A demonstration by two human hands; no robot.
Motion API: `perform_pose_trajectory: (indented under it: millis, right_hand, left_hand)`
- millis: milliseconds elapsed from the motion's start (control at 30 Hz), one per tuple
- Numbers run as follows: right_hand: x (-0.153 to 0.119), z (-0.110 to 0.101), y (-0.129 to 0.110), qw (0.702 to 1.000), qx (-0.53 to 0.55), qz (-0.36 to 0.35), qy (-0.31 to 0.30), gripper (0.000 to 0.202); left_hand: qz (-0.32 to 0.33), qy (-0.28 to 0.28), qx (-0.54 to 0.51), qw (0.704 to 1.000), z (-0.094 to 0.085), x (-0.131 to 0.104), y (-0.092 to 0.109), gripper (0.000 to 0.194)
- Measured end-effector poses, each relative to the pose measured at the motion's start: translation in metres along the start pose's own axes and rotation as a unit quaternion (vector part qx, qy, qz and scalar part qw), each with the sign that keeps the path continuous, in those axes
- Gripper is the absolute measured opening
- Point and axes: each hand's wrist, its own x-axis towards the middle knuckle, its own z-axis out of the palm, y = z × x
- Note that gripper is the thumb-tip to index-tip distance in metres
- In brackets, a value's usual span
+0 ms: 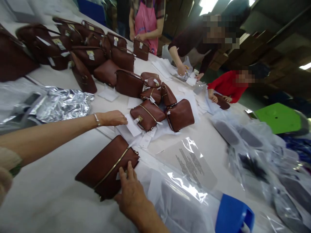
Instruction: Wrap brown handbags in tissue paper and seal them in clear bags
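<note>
Our bag [103,161] lies on the desk [51,194], our right grip [132,192] resting on it, fingers spread; our left grip [113,118] pinches paper [133,126]. We judge the bag light, soft and smooth, best held by both ends, clear of the zip [111,168].

"What's in front, on the bench [46,197]?"
"A bag [104,161], under the right hand [133,194]."
"And around it?"
"Plastic [175,184] to its right, foil [65,105] behind and to its left."
"Farther back?"
"More bags [130,83], clustered behind it and spreading far left; people [146,19] along the bench's far edge."
</note>
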Motion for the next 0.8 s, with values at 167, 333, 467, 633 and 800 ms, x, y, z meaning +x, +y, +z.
perform_pose_trajectory:
  millis: [167,333,467,633,800]
  right_hand:
    - [-0.004,-0.005,0.011,0.984,0.109,-0.083,0.111,0.068]
    - [-0.031,-0.053,0.029,0.882,0.284,-0.086,0.365,0.067]
    - [-0.086,-0.113,0.055,0.845,0.354,-0.116,0.384,0.092]
    - [-0.185,-0.172,0.06,0.781,0.004,-0.102,0.617,0.092]
    - [-0.24,-0.196,0.082,0.853,-0.164,-0.039,0.493,0.063]
  left_hand:
    - [-0.056,0.086,0.039,0.994,-0.071,-0.037,0.012,0.024]
    - [-0.304,0.329,-0.152,0.881,-0.129,-0.098,0.07,0.023]
    - [-0.29,0.284,-0.327,0.853,-0.117,-0.116,0.149,0.022]
    - [-0.2,0.191,-0.444,0.852,-0.079,-0.096,0.259,0.026]
    - [-0.115,0.109,-0.524,0.837,-0.054,-0.07,0.35,0.027]
